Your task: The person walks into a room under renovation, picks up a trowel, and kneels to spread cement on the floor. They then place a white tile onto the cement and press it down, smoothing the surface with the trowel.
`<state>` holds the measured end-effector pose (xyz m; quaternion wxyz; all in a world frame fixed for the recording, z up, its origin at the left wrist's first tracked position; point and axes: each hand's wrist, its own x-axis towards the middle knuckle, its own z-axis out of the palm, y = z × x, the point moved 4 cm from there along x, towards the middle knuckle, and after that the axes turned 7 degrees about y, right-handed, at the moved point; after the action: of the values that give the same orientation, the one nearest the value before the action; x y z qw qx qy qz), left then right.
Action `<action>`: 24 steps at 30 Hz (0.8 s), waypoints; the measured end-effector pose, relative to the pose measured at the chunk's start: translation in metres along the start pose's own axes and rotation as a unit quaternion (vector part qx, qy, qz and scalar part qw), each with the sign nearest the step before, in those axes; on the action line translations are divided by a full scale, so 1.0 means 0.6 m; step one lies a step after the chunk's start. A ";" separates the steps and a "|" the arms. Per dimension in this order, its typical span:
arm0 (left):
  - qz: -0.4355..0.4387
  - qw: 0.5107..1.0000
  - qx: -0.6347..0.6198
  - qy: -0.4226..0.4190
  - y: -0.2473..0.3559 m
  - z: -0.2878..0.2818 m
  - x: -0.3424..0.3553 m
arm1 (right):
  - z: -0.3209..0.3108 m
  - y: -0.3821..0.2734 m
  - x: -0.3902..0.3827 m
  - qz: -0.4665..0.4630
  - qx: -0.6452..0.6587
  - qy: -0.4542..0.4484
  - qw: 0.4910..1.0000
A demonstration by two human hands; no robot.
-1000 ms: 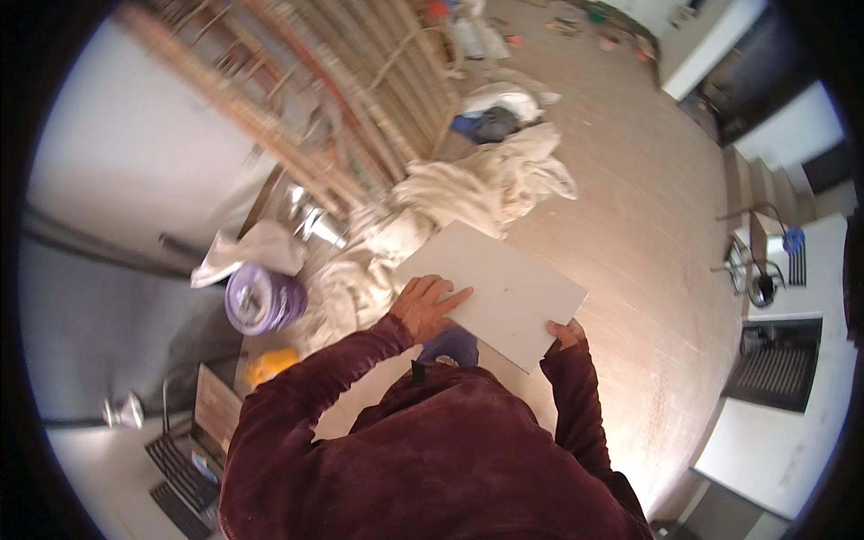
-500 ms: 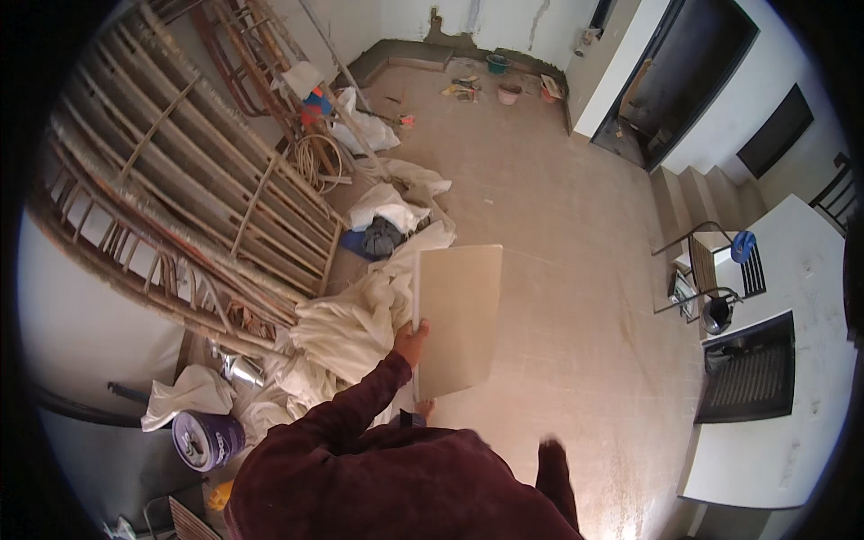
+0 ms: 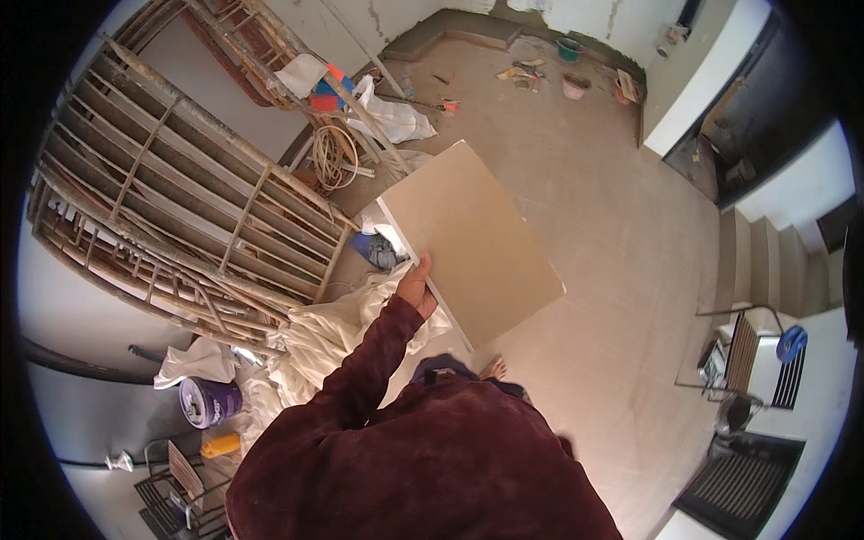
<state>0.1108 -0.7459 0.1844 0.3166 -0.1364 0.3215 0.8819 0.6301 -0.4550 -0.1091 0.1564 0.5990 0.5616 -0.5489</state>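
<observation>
My left hand [image 3: 417, 288] grips a flat, rectangular beige board [image 3: 477, 247] by its white left edge. The thumb lies over the near face, and the other fingers are mostly hidden under the board. It is held out in front of my body at a slant, above the floor and partly over a crumpled cream drop cloth [image 3: 342, 333]. A bare foot [image 3: 494, 367] shows just below the board. My right hand is out of sight; only a bit of dark sleeve shows at my right side.
On the left, rusty scaffold frames [image 3: 180, 171] lean against the wall, with a purple bucket [image 3: 211, 402] below them. Buckets and tools [image 3: 522, 74] lie at the far wall. At right are steps [image 3: 760, 261], a doorway [image 3: 756, 117] and a slatted chair [image 3: 740, 351].
The board has swung from nearly upright to a slant, and more of its face shows. The view has turned left. My right forearm has dropped almost wholly out of sight.
</observation>
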 end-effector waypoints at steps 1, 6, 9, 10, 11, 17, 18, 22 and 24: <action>0.001 1.000 -0.013 -0.003 -0.009 0.021 0.020 | -0.049 -0.092 0.050 -0.031 0.038 0.001 0.999; 0.030 0.999 -0.025 0.024 -0.042 0.074 0.139 | -0.211 -0.671 0.209 -0.313 0.070 -0.023 0.947; 0.037 0.998 -0.038 0.036 -0.060 0.092 0.220 | -0.167 -0.907 0.205 -0.320 0.089 -0.019 0.943; 0.039 0.998 -0.041 0.038 -0.060 0.102 0.254 | -0.131 -0.964 0.195 -0.239 0.220 -0.108 0.939; 0.039 0.997 -0.047 0.044 -0.058 0.116 0.294 | -0.095 -1.007 0.157 -0.423 -0.011 0.033 0.905; 0.007 0.987 -0.052 0.151 -0.042 0.242 0.539 | 0.020 -1.213 -0.027 -0.716 -0.245 0.163 0.633; 0.008 0.991 -0.037 0.126 -0.030 0.272 0.576 | 0.027 -1.255 -0.036 -0.727 -0.273 0.162 0.609; -0.008 0.995 -0.008 0.097 0.011 0.392 0.729 | 0.029 -1.454 0.009 -0.791 -0.297 0.179 0.504; -0.005 0.996 0.022 0.084 0.031 0.454 0.802 | 0.027 -1.542 0.051 -0.832 -0.245 0.135 0.480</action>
<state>-0.2783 -0.3525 0.1858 0.2958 -0.2050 0.3658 0.8583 -0.1659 -0.1562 0.2568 -0.3106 -0.1443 0.9230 -0.1752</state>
